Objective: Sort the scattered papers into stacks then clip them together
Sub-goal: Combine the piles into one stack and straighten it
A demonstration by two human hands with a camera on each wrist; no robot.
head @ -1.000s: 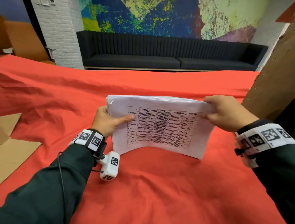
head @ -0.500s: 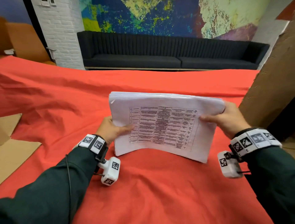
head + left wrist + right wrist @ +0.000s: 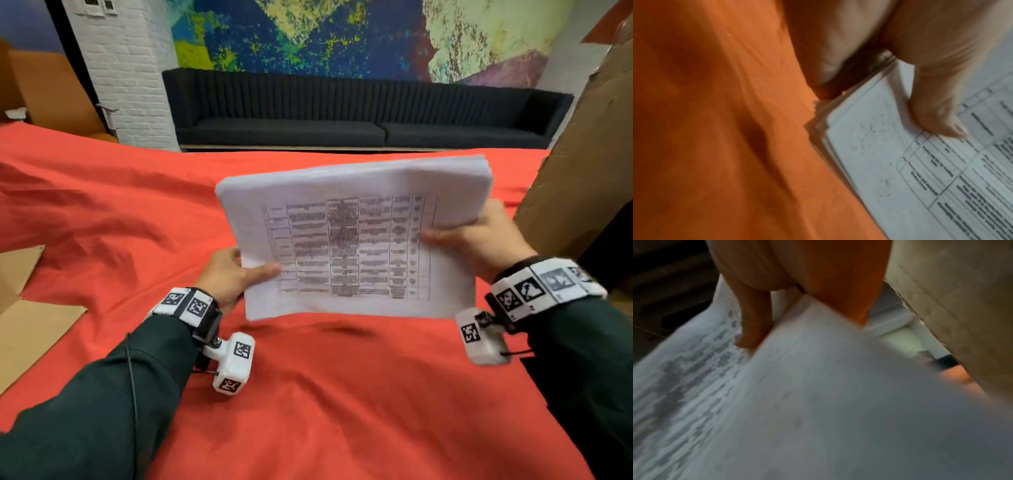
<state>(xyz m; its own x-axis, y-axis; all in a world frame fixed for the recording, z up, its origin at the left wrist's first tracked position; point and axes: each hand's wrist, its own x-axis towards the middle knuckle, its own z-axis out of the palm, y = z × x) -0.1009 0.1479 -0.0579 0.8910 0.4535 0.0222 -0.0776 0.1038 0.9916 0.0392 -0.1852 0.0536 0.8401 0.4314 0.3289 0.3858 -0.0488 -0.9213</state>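
Above the red-draped bench we hold one thick stack of papers clear of the cloth, both hands closed on it. Our left hand pinches the near-left corner, thumb on the printed face and the other fingers hidden beneath; our right hand grips the right edge the same way, thumb on top. We judge the gathering step to be done, since no loose sheets show on the cloth, and we are now squaring the bundle. The sheets lie landscape to us, long axis running left to right, with the table's top row at the left and the right end riding higher and farther from us than the left. The printed face tilts up toward us. At the far-right corner the edges fan slightly, so the next move calls for tapping one edge against the bench to align them, then keeping one hand clamped while the other fetches a clip; none is visible in any view.
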